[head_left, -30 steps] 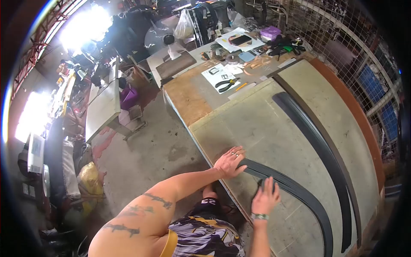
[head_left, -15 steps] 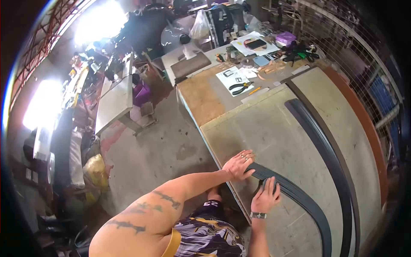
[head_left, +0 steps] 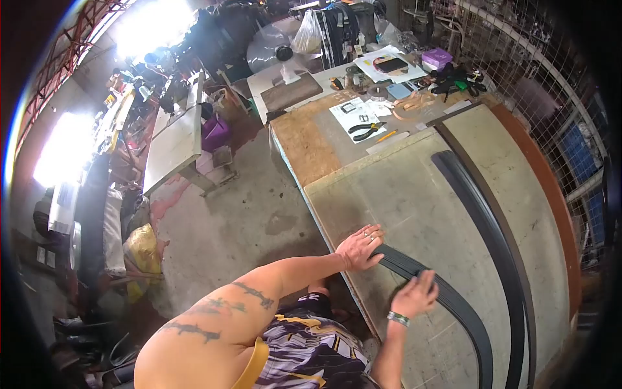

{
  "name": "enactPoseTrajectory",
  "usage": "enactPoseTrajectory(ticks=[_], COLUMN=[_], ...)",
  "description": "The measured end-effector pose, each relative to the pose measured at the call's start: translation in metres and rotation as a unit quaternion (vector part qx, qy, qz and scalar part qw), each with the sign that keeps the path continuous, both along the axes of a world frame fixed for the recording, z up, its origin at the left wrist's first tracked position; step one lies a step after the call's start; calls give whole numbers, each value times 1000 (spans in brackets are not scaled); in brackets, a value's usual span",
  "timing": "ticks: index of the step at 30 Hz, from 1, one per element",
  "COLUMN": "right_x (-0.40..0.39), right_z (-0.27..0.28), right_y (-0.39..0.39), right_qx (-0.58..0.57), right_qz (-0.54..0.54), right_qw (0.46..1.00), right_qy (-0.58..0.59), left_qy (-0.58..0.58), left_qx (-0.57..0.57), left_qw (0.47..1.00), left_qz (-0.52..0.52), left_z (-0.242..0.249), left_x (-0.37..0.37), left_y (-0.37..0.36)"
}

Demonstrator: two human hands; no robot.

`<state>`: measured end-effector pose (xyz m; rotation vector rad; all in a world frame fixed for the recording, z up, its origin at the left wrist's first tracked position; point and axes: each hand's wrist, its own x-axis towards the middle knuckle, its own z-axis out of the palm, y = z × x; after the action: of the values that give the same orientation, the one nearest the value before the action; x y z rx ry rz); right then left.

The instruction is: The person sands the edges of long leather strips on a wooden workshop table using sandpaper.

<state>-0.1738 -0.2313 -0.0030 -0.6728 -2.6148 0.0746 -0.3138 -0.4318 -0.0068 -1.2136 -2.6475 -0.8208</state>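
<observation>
A long black strip (head_left: 453,301) with lengthwise grooves curves over the pale board (head_left: 389,194). My left hand (head_left: 360,247), rings on its fingers, holds the strip's near-left end down at the board's edge. Farther along, my right hand (head_left: 416,295) is bent over the strip, its fingertips smeared by motion. Something dark shows under those fingers, but I cannot make out what it is. A second, wider black strip (head_left: 483,217) lies to the right, apart from both hands.
Pliers (head_left: 367,131), a yellow pencil (head_left: 387,136) and printed paper (head_left: 350,117) lie beyond the board. A purple box (head_left: 437,59) stands at the back. Wire mesh (head_left: 551,97) borders the right side; another table (head_left: 173,150) stands left across the floor.
My right hand has slid right along the grooved strip, away from my left hand. The strip's far part has shifted slightly left. My left hand stays at its end.
</observation>
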Motion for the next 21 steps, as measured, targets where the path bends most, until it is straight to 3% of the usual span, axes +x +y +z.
enactPoseTrajectory(ticks=[3, 7, 11, 13, 14, 15, 16, 17, 18, 20, 21], right_x=[-5, 2, 0, 0, 0, -1, 0, -2, -4, -7, -5], right_z=[8, 8, 9, 8, 9, 10, 7, 3, 5, 11, 9], right_y=[-9, -2, -5, -6, -8, -9, -9, -8, -11, -13, -10], right_qx=[-88, -62, -70, -75, -84, -80, -75, -71, -71, -54, -45], right_qz=[2, 31, 20, 13, 5, 4, -5, -12, -21, -11, 4], right_qw=[994, 995, 993, 992, 991, 991, 990, 990, 989, 991, 992], right_qy=[-58, -76, -92, -96, -105, -108, -115, -122, -125, -125, -119], left_qy=[-7, -64, -210, -222, -194, -184, -66, -50, 27, 34, -10], left_qx=[16, 61, 146, 80, 125, 49, 142, 101, 175, 72, 88], left_qw=[1000, 995, 967, 964, 954, 951, 930, 941, 913, 896, 885], left_qz=[2, -39, 9, 125, 193, 245, 331, 318, 368, 437, 457], left_z=[-2, -5, 7, 15, 32, 31, 28, 33, 19, -5, 9], left_x=[-1, -6, -49, -112, -143, -195, -233, -280, -321, -407, -422], left_y=[0, -10, -46, -88, -113, -146, -171, -215, -241, -311, -328])
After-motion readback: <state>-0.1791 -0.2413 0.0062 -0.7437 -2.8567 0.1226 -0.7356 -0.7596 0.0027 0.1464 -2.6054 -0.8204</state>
